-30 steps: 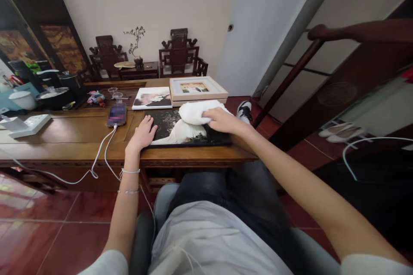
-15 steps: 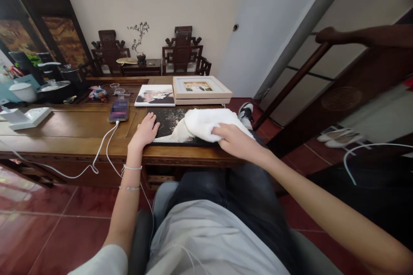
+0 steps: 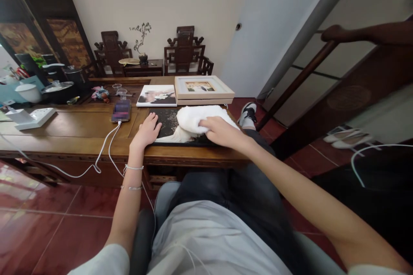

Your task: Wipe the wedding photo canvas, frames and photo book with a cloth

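A dark picture panel [image 3: 166,125] with a pale dress-like shape lies flat along the front edge of the wooden table [image 3: 80,131]. My left hand [image 3: 148,130] rests on its left end, fingers spread and holding nothing. In my right hand [image 3: 221,131] is a folded white towel [image 3: 196,117], pressed on the panel's middle and right part. The towel hides much of the picture, and my right fingertips are partly sunk in its pile.
Behind the panel lie a white-edged photo print [image 3: 157,96] and a cream picture frame [image 3: 204,90]. To the left are a phone [image 3: 121,111] with a white cable and a power strip [image 3: 37,118]. A wooden chair [image 3: 322,68] stands at right.
My right hand has slid the towel left across the panel, covering more of its middle. My left hand stays on the panel's left end. The camera view has shifted slightly.
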The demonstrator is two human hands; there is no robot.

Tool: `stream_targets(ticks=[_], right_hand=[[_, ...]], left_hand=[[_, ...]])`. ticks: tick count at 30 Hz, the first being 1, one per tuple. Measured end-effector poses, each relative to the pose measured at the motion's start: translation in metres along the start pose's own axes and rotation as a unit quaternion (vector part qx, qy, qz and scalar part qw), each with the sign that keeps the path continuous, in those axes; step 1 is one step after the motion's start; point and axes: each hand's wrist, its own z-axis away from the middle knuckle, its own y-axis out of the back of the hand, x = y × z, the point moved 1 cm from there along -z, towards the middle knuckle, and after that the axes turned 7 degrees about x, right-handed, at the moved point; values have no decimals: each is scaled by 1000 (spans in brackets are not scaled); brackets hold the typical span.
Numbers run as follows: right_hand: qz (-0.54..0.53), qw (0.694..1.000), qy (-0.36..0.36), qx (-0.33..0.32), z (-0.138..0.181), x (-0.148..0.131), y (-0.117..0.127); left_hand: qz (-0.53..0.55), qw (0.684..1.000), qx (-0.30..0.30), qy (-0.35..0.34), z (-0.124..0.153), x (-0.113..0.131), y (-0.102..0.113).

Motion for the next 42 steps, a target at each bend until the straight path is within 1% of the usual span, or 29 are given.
stream_targets(ticks=[3, 5, 7, 9, 11, 14, 16, 20, 22, 24, 26, 28, 32, 37, 40, 42], right_hand=[[8, 1000, -16, 7, -37, 20, -12], [12, 999, -37, 18, -54, 29, -18], [18, 998, -56, 27, -63, 32, -22], [25, 997, -66, 26, -62, 27, -23], [24, 997, -65, 18, -52, 16, -21], [11, 999, -41, 14, -21, -10, -16], [-5, 1000, -5, 19, 6, -28, -10], [-51, 994, 91, 22, 53, -59, 4], [-67, 991, 117, 16, 64, -68, 9], [-75, 989, 124, 8, 65, -71, 12], [-72, 991, 114, -1, 56, -69, 11], [-52, 995, 87, -14, 38, -62, 8], [-8, 999, 31, -27, -13, -38, -2], [-6, 1000, -16, -5, -73, -7, -18], [-13, 999, -43, 14, -93, 4, -24], [-11, 998, -52, 18, -95, 3, -25]], left_hand=[[-3, 1000, 8, -8, -1, -1, -1], [-1, 1000, 8, -8, -2, -3, -2], [2, 1000, 6, -5, -3, -4, -3], [5, 1000, 6, -4, -3, -4, -3], [9, 1000, 5, -3, -3, -4, -3], [11, 1000, 1, 0, -2, -4, -2], [9, 1000, 0, 2, -1, -3, -2], [4, 1000, 12, -2, 0, -2, -1], [0, 1000, 14, -4, 0, -2, -2], [-3, 1000, 13, -5, 0, -2, -2], [-1, 1000, 14, -6, 0, -2, -2], [3, 1000, 14, -6, 0, -2, -2], [7, 1000, 5, -1, 0, -1, 0], [6, 1000, -11, 9, 1, 3, 4], [8, 1000, -7, 8, 1, 3, 4], [9, 1000, -1, 3, 0, 2, 4]])
